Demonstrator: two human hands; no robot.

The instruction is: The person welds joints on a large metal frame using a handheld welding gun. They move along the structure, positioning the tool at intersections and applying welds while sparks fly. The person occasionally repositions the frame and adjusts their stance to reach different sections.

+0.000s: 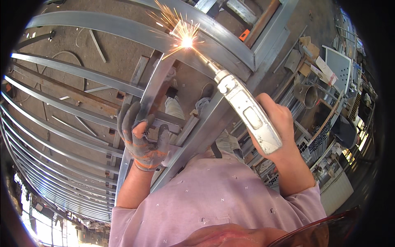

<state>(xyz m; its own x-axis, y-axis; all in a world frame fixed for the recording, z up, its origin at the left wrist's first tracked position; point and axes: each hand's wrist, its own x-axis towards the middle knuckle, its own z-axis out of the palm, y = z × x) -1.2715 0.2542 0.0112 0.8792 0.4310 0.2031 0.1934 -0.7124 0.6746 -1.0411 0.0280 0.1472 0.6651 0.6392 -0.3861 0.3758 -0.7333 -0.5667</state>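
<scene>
My bare right hand (277,119) is wrapped around a scuffed white handheld welding gun (249,111). The gun's thin nozzle points up and left, and a bright glow with flying orange sparks (186,41) covers its tip at a curved grey steel rail (123,31). Exactly where the tip touches is lost in the glare. On my left hand (144,138) is a worn grey and orange glove, torn at one finger. Its fingers curl around the near end of a short steel bar (156,84), which slants up toward the curved rail near the sparks.
Many parallel steel bars (70,99) of the frame spread to the left. A thick steel beam (201,127) crosses before my body. At right stand a metal bucket (305,95), cardboard pieces (309,49) and scrap metal. An orange object (244,34) lies beyond the rail.
</scene>
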